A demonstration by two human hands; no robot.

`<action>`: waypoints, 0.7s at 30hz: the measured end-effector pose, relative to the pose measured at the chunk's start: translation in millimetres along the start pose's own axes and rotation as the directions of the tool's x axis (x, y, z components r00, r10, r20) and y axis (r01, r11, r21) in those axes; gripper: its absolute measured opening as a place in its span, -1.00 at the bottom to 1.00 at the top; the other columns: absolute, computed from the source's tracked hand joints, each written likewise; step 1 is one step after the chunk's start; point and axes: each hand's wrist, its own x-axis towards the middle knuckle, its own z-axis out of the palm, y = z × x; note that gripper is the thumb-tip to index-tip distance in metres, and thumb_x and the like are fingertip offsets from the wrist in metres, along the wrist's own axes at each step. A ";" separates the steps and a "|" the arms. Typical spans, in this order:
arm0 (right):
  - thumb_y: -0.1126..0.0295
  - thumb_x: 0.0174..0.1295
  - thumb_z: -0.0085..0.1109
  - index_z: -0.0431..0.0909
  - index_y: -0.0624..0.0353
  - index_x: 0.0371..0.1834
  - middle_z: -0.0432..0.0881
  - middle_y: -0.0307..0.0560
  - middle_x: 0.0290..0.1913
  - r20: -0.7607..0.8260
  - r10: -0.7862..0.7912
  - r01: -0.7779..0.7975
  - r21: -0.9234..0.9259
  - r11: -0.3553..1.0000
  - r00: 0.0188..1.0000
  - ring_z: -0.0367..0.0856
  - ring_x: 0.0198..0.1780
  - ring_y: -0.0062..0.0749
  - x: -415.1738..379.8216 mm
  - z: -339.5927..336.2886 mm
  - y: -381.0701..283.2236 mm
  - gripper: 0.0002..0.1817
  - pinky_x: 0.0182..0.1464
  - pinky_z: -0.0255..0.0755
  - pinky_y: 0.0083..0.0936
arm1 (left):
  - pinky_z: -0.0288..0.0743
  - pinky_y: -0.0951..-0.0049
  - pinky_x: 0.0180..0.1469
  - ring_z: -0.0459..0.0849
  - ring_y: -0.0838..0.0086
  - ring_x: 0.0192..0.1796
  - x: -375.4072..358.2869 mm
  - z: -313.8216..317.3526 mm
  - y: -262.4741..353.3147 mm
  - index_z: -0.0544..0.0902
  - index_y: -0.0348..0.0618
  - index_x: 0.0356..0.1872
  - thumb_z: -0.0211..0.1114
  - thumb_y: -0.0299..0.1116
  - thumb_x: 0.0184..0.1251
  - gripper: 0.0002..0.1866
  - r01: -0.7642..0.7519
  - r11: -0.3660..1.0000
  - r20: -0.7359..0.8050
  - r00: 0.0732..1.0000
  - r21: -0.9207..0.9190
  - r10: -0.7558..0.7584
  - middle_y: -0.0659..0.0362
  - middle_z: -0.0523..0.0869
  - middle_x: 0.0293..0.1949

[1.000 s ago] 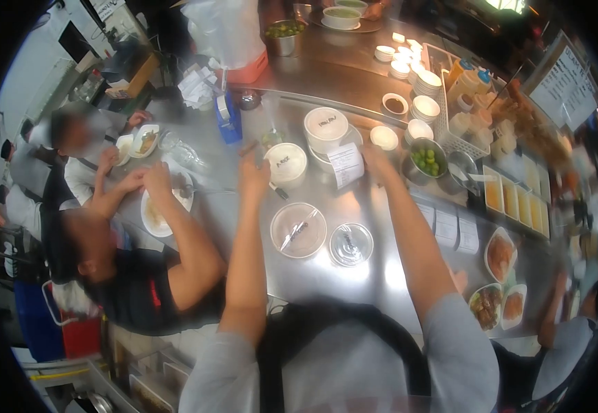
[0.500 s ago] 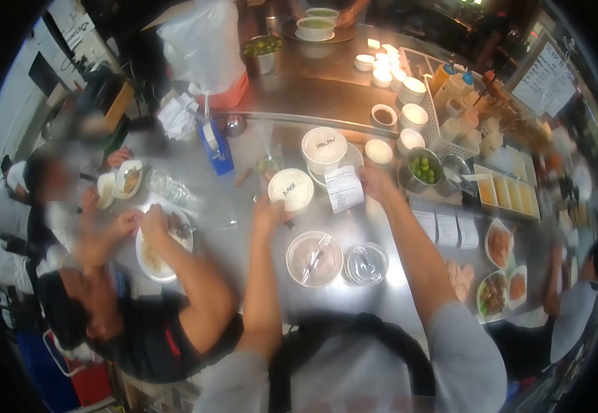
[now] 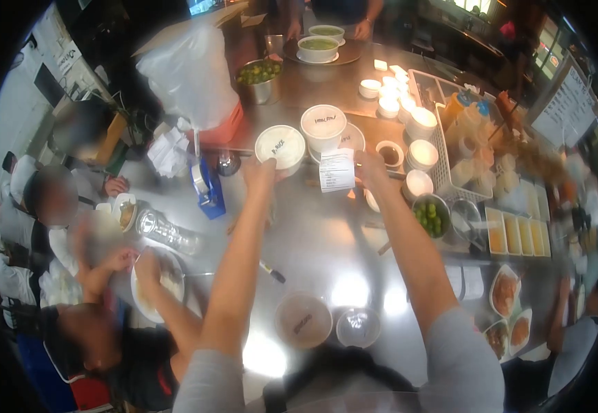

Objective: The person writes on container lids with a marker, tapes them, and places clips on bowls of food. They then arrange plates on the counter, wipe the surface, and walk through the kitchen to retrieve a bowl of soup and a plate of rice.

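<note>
Out ahead over the counter, my left hand (image 3: 260,172) is closed on the near edge of a round white tub (image 3: 280,143) with handwriting on its lid. My right hand (image 3: 372,171) grips a printed receipt (image 3: 337,180). Behind that slip are a second lidded tub (image 3: 323,122) with writing on it and another round lid (image 3: 352,136), partly covered. Whether my right fingers also support these is hidden. Close to my body stand a round container (image 3: 303,323) with writing on top and a clear-lidded container (image 3: 358,326).
A blue tape dispenser (image 3: 208,189) and plastic bag (image 3: 192,76) lie left. A co-worker's hand (image 3: 149,265) is at a white plate (image 3: 149,308). Right: sauce cups (image 3: 423,155), limes in a pot (image 3: 431,217), a bottle basket (image 3: 419,82). Soup bowls (image 3: 317,49) stand far off.
Both my hands have reached farther forward, carrying the left tub and the receipt away from my body. The view has tilted up, so the counter items appear lower.
</note>
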 end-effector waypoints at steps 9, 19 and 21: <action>0.59 -0.01 -0.12 0.30 0.08 0.03 0.38 -0.28 -0.46 0.036 0.092 -0.094 0.061 0.994 0.995 0.36 -0.46 -0.58 55.6 3.8 3.3 -0.55 -0.29 0.43 -0.53 | 0.43 0.39 -0.62 0.66 0.31 -0.41 146.9 27.0 -103.5 0.50 -0.47 -0.24 0.09 -0.58 -0.01 -0.75 0.178 0.984 -0.017 0.984 -0.031 -0.178 0.04 0.59 -0.46; 0.54 0.04 -0.09 0.32 0.11 -0.13 0.40 -0.19 -0.50 -0.098 -0.033 0.038 0.053 0.998 0.995 0.42 -0.48 -0.49 165.1 13.5 -12.4 -0.72 -0.61 0.33 -0.59 | 0.47 0.50 -0.55 0.68 0.34 -0.33 207.6 102.4 -57.8 0.42 -0.45 -0.04 0.04 -0.56 0.00 -0.60 0.217 0.975 -0.093 0.971 -0.049 -0.220 0.01 0.60 -0.25; 0.50 0.06 -0.05 0.34 0.15 -0.15 0.44 -0.13 -0.41 -0.128 -0.029 0.025 -0.032 0.999 0.991 0.46 -0.44 -0.46 189.6 16.2 -18.5 -0.76 -0.57 0.37 -0.59 | 0.54 0.51 -0.53 0.68 0.31 -0.29 226.3 115.3 -56.1 0.38 -0.47 0.02 0.03 -0.60 -0.01 -0.54 0.228 0.970 -0.123 0.964 -0.079 -0.237 -0.04 0.57 -0.16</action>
